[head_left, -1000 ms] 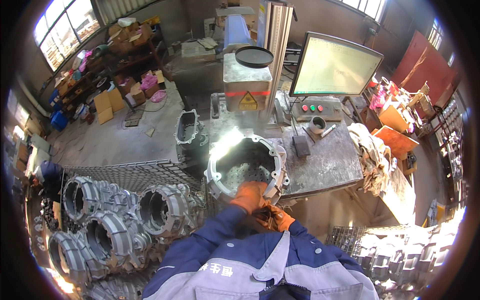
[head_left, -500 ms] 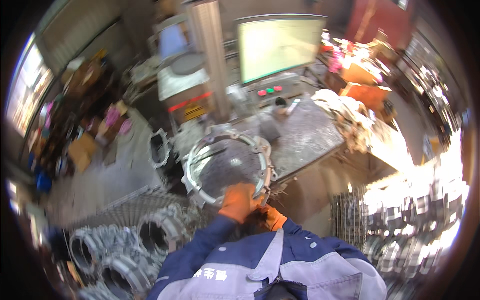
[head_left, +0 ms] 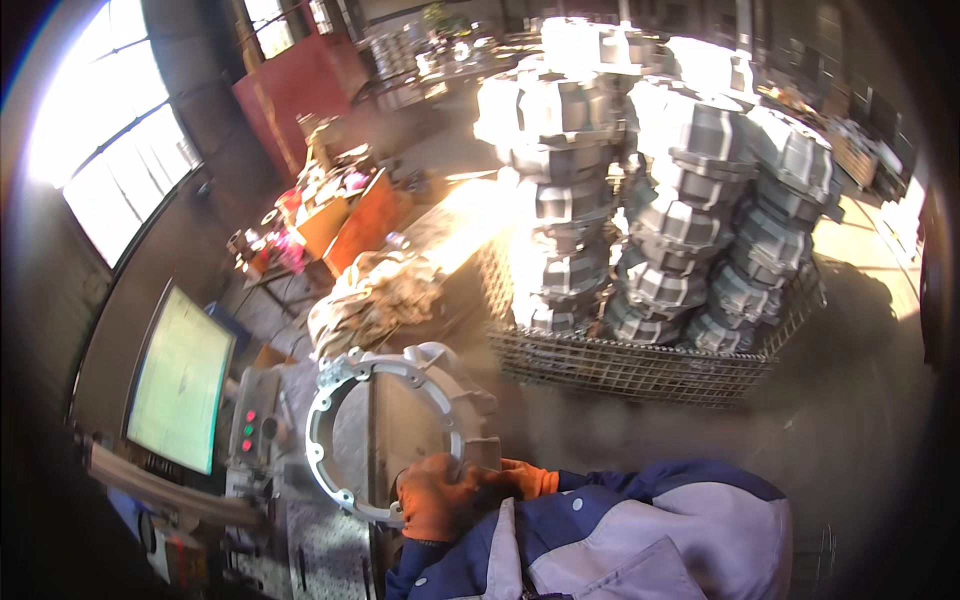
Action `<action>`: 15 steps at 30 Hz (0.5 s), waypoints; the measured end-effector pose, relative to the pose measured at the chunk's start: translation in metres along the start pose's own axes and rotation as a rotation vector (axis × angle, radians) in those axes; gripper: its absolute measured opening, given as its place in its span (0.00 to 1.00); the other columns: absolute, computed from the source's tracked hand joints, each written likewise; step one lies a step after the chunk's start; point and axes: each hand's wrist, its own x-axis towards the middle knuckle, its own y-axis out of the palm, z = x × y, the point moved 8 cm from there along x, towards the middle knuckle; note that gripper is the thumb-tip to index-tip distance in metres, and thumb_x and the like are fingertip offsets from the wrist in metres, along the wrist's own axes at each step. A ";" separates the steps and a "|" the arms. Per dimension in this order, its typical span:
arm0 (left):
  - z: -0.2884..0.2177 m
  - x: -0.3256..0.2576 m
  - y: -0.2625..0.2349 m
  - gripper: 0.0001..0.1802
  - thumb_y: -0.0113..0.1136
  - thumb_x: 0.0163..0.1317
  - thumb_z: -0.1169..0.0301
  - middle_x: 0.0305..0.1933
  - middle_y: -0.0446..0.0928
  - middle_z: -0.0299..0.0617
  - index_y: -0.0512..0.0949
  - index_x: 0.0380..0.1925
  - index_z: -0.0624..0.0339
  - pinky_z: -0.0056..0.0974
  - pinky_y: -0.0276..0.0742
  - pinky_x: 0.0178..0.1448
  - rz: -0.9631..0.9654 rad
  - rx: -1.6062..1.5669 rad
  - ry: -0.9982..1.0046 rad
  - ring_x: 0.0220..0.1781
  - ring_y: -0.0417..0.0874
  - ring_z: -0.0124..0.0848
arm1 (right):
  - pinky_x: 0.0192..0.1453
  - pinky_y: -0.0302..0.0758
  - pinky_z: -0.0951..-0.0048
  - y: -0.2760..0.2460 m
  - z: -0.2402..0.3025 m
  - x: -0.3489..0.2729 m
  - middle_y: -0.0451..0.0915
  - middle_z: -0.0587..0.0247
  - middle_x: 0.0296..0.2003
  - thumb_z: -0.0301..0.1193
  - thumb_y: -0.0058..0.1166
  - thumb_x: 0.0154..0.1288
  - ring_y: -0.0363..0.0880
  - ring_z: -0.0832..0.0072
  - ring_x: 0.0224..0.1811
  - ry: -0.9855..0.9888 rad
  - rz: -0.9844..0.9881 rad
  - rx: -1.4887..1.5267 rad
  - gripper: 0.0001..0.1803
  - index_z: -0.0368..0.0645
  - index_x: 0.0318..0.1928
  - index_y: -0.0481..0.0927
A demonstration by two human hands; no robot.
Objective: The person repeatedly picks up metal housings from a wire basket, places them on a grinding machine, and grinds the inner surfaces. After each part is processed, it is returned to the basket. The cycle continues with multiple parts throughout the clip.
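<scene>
A ring-shaped cast metal housing (head_left: 462, 388), silvery grey with bolt lugs around its rim, is held up in front of my body, its wide opening facing left. In an orange glove, my left hand (head_left: 432, 500) is closed over its lower near rim. My right hand (head_left: 522, 480), gloved alike, is at the housing's lower right side; its fingers are partly hidden but appear to grip the underside. Through and behind the ring shows the grey worktable (head_left: 300, 520).
A wire mesh crate (head_left: 640, 365) with tall stacks of similar housings (head_left: 690, 215) stands ahead to the right. On the left are a monitor (head_left: 182, 375) and a control box with coloured buttons (head_left: 250, 425). A heap of cloth (head_left: 375, 300) lies beyond the housing, near an orange box (head_left: 355, 225).
My view has swung to the right, away from the monitor and toward the crate of stacked housings. The housing has turned along with my body, both hands still on it.
</scene>
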 end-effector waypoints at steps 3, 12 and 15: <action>-0.077 0.033 0.009 0.17 0.67 0.52 0.53 0.28 0.81 0.46 0.80 0.24 0.55 0.52 0.72 0.42 -0.016 -0.103 0.231 0.35 0.81 0.50 | 0.61 0.78 0.64 -0.021 0.055 -0.040 0.81 0.61 0.54 0.31 0.61 0.70 0.80 0.67 0.57 -0.153 0.127 0.169 0.21 0.42 0.61 0.77; -0.272 0.134 -0.046 0.16 0.72 0.50 0.57 0.24 0.79 0.46 0.81 0.24 0.58 0.49 0.75 0.36 -0.125 -0.159 0.775 0.28 0.81 0.48 | 0.55 0.84 0.64 -0.020 0.259 -0.139 0.80 0.56 0.54 0.27 0.55 0.70 0.83 0.63 0.54 -0.523 -0.257 -0.122 0.21 0.40 0.62 0.72; -0.315 0.187 -0.074 0.15 0.71 0.52 0.58 0.22 0.78 0.47 0.82 0.25 0.58 0.48 0.75 0.33 -0.128 -0.182 0.833 0.25 0.81 0.47 | 0.51 0.86 0.61 0.003 0.335 -0.135 0.82 0.56 0.51 0.27 0.57 0.69 0.85 0.62 0.51 -0.791 -0.175 0.072 0.20 0.40 0.60 0.73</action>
